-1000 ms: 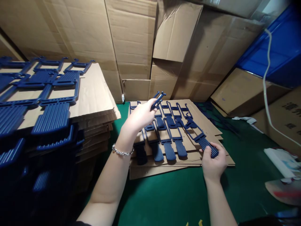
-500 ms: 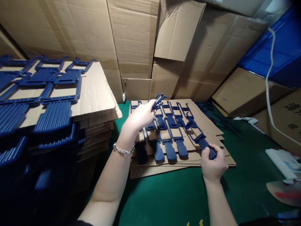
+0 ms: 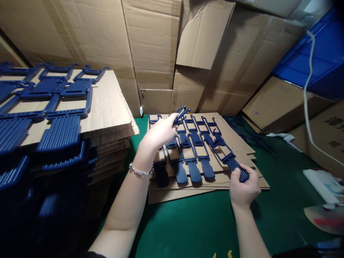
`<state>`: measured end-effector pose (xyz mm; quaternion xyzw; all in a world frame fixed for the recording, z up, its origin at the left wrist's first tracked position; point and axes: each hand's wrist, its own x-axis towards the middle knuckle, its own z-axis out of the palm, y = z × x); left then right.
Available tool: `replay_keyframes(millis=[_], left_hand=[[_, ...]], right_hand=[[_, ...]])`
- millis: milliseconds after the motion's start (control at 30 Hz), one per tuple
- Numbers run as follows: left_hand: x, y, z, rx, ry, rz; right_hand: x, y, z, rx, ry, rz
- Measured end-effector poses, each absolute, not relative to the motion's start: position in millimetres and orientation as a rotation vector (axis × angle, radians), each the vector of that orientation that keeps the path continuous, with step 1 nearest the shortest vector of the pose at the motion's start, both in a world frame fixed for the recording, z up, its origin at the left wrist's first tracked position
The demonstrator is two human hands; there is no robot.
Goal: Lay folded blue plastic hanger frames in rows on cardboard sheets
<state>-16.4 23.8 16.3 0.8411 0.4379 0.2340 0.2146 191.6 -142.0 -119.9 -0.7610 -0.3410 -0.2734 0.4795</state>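
My right hand (image 3: 244,184) is closed on the ribbed end of a dark blue plastic frame part (image 3: 228,154), which it holds at the right side of a cardboard sheet (image 3: 172,195). Over the sheet's far left, my left hand (image 3: 163,132) is closed around a few blue plastic frame parts (image 3: 183,114); their hooked ends stick out past the fingers. Between and below the hands, several like parts (image 3: 194,172) lie in rows on the sheet, ribbed ends toward me. My left hand and wrist cover some of them.
At left stands a tall stack of cardboard sheets (image 3: 115,104) with blue parts layered on it. Cardboard boxes (image 3: 153,46) wall off the back. A blue bin (image 3: 317,53) and a hanging white cable (image 3: 307,93) are at right. The table top (image 3: 185,225) is green.
Almost nothing differs. The held part at right has shifted very slightly, and both hands keep their grip in nearly the same places.
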Motion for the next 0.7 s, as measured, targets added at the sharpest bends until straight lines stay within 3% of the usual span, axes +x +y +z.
replay_keyframes(millis=[433,700], left_hand=[[-15,24,15,2.344,1.216,0.655],[-8,18,22,2.254,1.092,0.823]], right_hand=[[206,-143,-117,-2.103,-0.724,0.134],[206,-144,-115,-2.345,-0.825,0.089]])
